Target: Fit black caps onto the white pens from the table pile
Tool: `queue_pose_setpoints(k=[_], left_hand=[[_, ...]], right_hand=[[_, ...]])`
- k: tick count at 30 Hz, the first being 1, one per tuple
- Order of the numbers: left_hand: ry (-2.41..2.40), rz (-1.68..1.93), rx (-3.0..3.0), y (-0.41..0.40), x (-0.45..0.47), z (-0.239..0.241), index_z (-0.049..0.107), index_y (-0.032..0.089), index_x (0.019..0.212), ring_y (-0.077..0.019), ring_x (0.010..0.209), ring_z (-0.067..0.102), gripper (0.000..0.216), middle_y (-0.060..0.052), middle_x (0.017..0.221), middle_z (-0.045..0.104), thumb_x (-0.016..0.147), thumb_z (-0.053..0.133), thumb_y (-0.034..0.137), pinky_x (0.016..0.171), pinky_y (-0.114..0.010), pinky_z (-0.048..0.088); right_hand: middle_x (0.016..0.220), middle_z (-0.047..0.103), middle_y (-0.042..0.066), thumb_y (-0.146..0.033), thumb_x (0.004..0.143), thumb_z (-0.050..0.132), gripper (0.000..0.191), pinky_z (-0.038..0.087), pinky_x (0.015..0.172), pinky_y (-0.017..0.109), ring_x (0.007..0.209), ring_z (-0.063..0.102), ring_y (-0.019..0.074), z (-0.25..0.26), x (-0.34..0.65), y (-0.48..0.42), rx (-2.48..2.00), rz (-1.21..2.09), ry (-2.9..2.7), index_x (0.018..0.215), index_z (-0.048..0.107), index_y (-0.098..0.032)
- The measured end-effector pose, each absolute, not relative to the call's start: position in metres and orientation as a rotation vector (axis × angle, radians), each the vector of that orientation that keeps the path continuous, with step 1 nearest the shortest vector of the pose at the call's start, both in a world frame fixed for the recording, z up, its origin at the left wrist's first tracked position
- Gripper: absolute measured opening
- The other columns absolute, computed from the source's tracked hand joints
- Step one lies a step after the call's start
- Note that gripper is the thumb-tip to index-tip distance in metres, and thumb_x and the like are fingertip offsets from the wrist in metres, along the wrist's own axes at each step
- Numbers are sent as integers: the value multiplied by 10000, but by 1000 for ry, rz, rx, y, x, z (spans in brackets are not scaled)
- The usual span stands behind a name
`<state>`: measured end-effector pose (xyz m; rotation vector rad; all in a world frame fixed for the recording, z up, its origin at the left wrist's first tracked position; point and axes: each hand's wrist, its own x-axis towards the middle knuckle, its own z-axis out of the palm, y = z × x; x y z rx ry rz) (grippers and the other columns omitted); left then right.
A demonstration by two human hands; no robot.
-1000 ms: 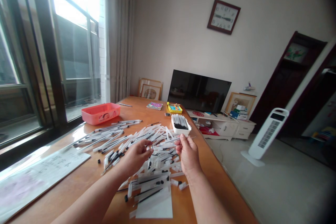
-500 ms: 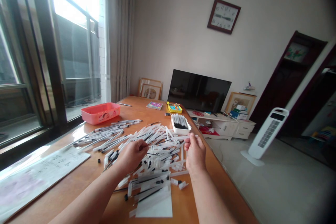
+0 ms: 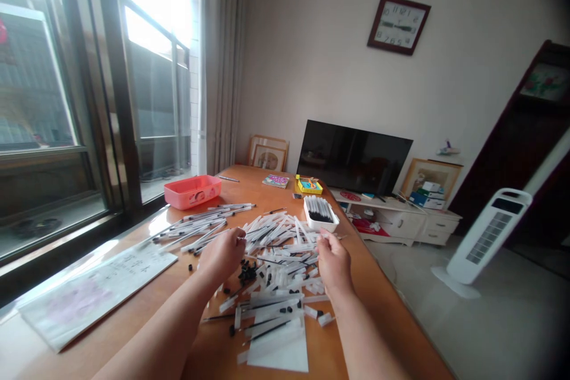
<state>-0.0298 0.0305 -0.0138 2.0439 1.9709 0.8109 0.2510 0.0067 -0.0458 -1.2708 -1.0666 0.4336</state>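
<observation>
My left hand (image 3: 225, 254) is closed in a pinch over the left side of a heap of loose pen parts; what lies between its fingertips is too small to make out. Across the heap, my right hand (image 3: 335, 262) is closed on a thin clear pen barrel (image 3: 342, 237), mostly hidden by the fingers. Between the hands lie clear barrels (image 3: 271, 231), dark refills (image 3: 285, 262) and white caps (image 3: 280, 278). Small black plugs (image 3: 247, 273) are bunched beside my left wrist. Just beyond my right hand stands a white box (image 3: 321, 222) filled with black-ended pens.
Assembled-looking pens (image 3: 196, 227) lie left of the heap, before a red plastic basket (image 3: 193, 192). A large printed pad (image 3: 98, 297) covers the left table edge. White paper (image 3: 285, 351) lies in front. A yellow box (image 3: 309, 185) and booklet (image 3: 275, 180) sit far back.
The view has swung left, shifting the scene to the right. My left hand has drawn back leftward from the middle of the heap, uncovering the black plugs. My right hand stays near the white box.
</observation>
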Motion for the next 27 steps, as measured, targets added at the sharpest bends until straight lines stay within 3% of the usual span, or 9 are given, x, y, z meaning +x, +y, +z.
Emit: queue_pose_setpoints(k=[5, 10, 16, 21, 27], left_hand=[[2366, 691, 1930, 42, -61, -11, 736, 311, 1120, -377, 1176, 584, 351, -92, 1272, 715, 894, 469, 320, 919, -485, 432], [2430, 590, 1863, 53, -75, -23, 747, 269, 1021, -414, 1176, 552, 300, -140, 1244, 703, 845, 507, 302, 932, -565, 401], [2435, 559, 1886, 58, -76, -31, 748, 256, 939, -410, 1165, 538, 243, -155, 1190, 715, 806, 544, 263, 925, -563, 384], [2435, 570, 1915, 60, -76, -34, 740, 235, 900, -417, 1154, 541, 225, -176, 1173, 706, 838, 526, 266, 912, -552, 386], [2216, 764, 2213, 47, -52, -18, 674, 229, 1009, -330, 1060, 595, 263, -143, 1140, 694, 949, 438, 328, 866, -410, 424]], right_hand=[[1126, 761, 105, -346, 797, 626, 606, 559, 789, 342, 931, 719, 258, -58, 242, 13, -1311, 595, -1204, 1383, 646, -192], [1045, 765, 100, -347, 822, 600, 530, 558, 758, 345, 873, 728, 256, -58, 240, 12, -1279, 657, -1205, 1319, 663, -174], [863, 766, 71, -406, 831, 606, 410, 528, 685, 327, 789, 714, 258, -55, 241, 9, -1316, 618, -1189, 1154, 730, -187], [848, 756, 65, -433, 842, 606, 395, 528, 680, 325, 766, 711, 253, -50, 239, 6, -1313, 637, -1181, 1128, 731, -190], [870, 754, 61, -519, 870, 604, 383, 512, 639, 308, 717, 687, 228, -37, 231, -3, -1268, 648, -1156, 1041, 743, -205]])
